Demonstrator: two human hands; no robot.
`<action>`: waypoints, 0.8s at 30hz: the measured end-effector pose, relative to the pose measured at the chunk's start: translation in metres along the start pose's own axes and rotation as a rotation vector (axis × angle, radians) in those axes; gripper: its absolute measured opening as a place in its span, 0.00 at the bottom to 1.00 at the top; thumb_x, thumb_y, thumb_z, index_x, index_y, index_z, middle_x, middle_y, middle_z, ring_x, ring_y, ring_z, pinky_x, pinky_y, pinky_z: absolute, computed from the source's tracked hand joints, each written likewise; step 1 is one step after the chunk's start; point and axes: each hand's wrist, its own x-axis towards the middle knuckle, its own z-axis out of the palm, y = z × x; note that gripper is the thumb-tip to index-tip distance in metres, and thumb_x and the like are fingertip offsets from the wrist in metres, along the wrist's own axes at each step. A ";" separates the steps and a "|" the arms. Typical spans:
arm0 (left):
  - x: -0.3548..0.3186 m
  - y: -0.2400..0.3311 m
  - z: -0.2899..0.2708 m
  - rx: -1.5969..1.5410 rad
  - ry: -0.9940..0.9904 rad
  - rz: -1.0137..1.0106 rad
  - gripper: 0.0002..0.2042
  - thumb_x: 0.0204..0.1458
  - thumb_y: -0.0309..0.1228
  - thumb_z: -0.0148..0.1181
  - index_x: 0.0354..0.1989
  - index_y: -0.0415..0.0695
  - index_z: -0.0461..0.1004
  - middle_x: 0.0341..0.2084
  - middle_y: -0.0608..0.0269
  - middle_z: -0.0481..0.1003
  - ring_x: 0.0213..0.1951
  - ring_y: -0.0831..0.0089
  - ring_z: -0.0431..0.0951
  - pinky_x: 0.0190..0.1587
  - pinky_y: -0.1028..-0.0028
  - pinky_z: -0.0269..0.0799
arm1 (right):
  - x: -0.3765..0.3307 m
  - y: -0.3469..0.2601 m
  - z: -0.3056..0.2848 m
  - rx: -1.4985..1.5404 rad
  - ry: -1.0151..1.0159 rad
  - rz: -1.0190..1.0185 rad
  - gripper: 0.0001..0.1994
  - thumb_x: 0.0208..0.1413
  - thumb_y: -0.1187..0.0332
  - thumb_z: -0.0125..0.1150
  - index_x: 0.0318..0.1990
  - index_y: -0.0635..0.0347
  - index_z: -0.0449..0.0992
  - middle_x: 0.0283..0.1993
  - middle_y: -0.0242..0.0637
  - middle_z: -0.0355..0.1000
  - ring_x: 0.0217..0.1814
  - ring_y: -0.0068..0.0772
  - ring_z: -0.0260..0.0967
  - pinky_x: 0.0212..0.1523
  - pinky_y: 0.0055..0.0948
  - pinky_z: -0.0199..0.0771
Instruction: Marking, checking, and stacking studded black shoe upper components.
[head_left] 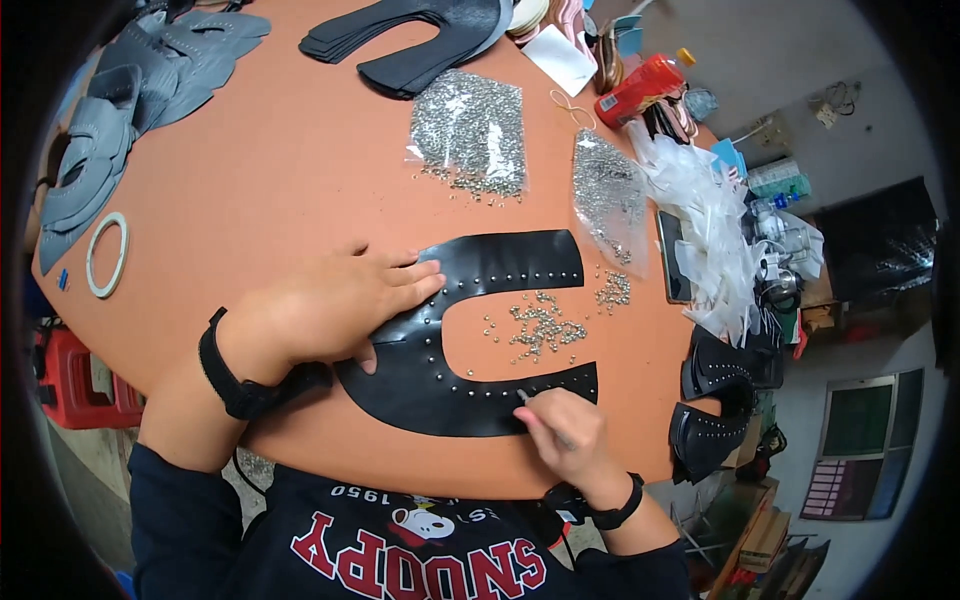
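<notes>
A U-shaped black leather piece (490, 255) lies flat on the orange table, its open end to the right. Small round silver studs line its inner edge. My left hand (350, 300) rests on the curve of the leather with its fingers outstretched, holding nothing. Over the near arm of the U, my right hand (568, 432) is closed around a slim grey tool (522, 396) whose tip meets the stud row; its exact kind is mostly hidden by my fingers. Loose silver studs (545, 330) lie scattered between the two arms of the U.
Two clear bags of studs (468, 135) (608, 190) lie beyond the leather. Stacks of black pieces (430, 35) and grey pieces (95, 150) sit farther back. A tape roll (107, 255) is at left; a phone (674, 257), red bottle (640, 90) and studded black pieces (712, 430) are at right.
</notes>
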 end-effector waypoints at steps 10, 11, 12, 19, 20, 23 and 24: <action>0.000 0.005 -0.004 0.050 -0.050 -0.031 0.50 0.24 0.33 0.73 0.65 0.45 0.55 0.65 0.62 0.58 0.66 0.64 0.56 0.61 0.59 0.56 | -0.040 0.045 -0.055 1.007 0.767 0.513 0.09 0.65 0.66 0.48 0.33 0.58 0.69 0.23 0.36 0.72 0.24 0.27 0.72 0.33 0.34 0.78; 0.001 0.005 -0.004 0.057 -0.061 -0.023 0.51 0.24 0.33 0.73 0.65 0.45 0.55 0.65 0.62 0.58 0.67 0.63 0.55 0.62 0.58 0.56 | -0.047 0.049 -0.058 0.843 0.687 0.483 0.09 0.64 0.66 0.49 0.32 0.58 0.69 0.23 0.36 0.71 0.24 0.25 0.71 0.31 0.30 0.78; 0.001 0.005 -0.004 0.059 -0.063 -0.021 0.51 0.24 0.33 0.73 0.65 0.45 0.55 0.65 0.62 0.58 0.67 0.63 0.55 0.62 0.58 0.56 | -0.051 0.051 -0.055 0.844 0.690 0.484 0.09 0.64 0.66 0.49 0.32 0.58 0.69 0.23 0.36 0.71 0.24 0.25 0.71 0.31 0.30 0.78; -0.001 0.005 -0.006 0.045 -0.070 -0.015 0.50 0.25 0.34 0.73 0.65 0.46 0.55 0.66 0.63 0.56 0.67 0.63 0.54 0.63 0.55 0.55 | -0.059 0.073 -0.045 0.567 0.586 0.634 0.09 0.62 0.67 0.53 0.31 0.62 0.69 0.25 0.38 0.74 0.24 0.21 0.70 0.23 0.17 0.70; -0.001 0.005 -0.007 0.039 -0.072 -0.021 0.50 0.25 0.34 0.73 0.65 0.46 0.55 0.66 0.63 0.56 0.67 0.63 0.54 0.63 0.54 0.55 | -0.058 0.074 -0.045 0.560 0.579 0.655 0.09 0.62 0.67 0.53 0.31 0.62 0.69 0.25 0.38 0.74 0.23 0.21 0.70 0.23 0.17 0.70; -0.001 0.004 -0.006 0.042 -0.082 -0.025 0.51 0.25 0.33 0.74 0.65 0.47 0.54 0.66 0.62 0.56 0.67 0.62 0.53 0.64 0.53 0.55 | -0.058 0.074 -0.044 0.551 0.572 0.674 0.09 0.62 0.67 0.53 0.31 0.63 0.69 0.24 0.39 0.74 0.22 0.20 0.70 0.23 0.17 0.70; -0.001 0.004 -0.005 0.040 -0.083 -0.026 0.51 0.25 0.33 0.74 0.65 0.47 0.54 0.66 0.62 0.56 0.67 0.62 0.53 0.64 0.53 0.55 | -0.058 0.073 -0.044 0.551 0.572 0.669 0.09 0.62 0.67 0.53 0.31 0.63 0.69 0.24 0.39 0.74 0.22 0.20 0.69 0.23 0.17 0.70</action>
